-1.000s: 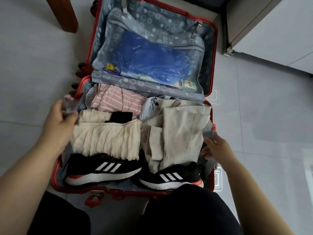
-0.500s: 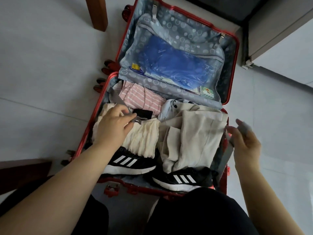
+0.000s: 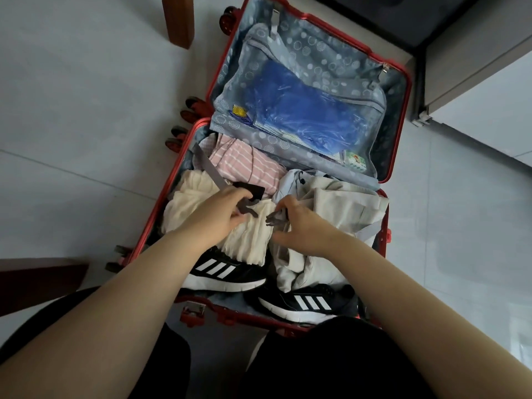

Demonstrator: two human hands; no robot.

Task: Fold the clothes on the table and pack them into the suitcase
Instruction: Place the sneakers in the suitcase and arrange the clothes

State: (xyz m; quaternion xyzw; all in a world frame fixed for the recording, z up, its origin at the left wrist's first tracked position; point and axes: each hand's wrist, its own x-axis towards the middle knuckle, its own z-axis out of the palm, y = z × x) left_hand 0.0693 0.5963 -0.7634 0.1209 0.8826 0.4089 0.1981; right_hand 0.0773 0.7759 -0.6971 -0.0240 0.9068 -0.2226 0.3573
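At the bottom of the view, dark-clad knees [image 3: 331, 361] press against the near rim of the red suitcase [image 3: 149, 226], which lies open on the pale floor [image 3: 72, 125]. Just inside that rim sit 2 black shoes, the left shoe [image 3: 221, 272] and the right shoe [image 3: 308, 303], each with 3 white stripes. Above them lie folded clothes: a cream top [image 3: 198, 203] on the left and beige trousers [image 3: 339, 208] on the right. Over these the 2 hands meet near the middle. The left hand [image 3: 218, 211] pinches a dark buckle half [image 3: 247, 208], whose grey strap [image 3: 207, 168] runs back to the left wall. The right hand [image 3: 302, 223] grips the other buckle piece [image 3: 275, 219], fingers curled round it (the 2 pieces are near each other but apart). Farther in sits a pink striped garment [image 3: 244, 165]. Beyond it the lid [image 3: 400, 110] stands open, a blue bag [image 3: 305, 110] showing behind its mesh pocket. A wooden leg [image 3: 178, 21] stands at the far left.
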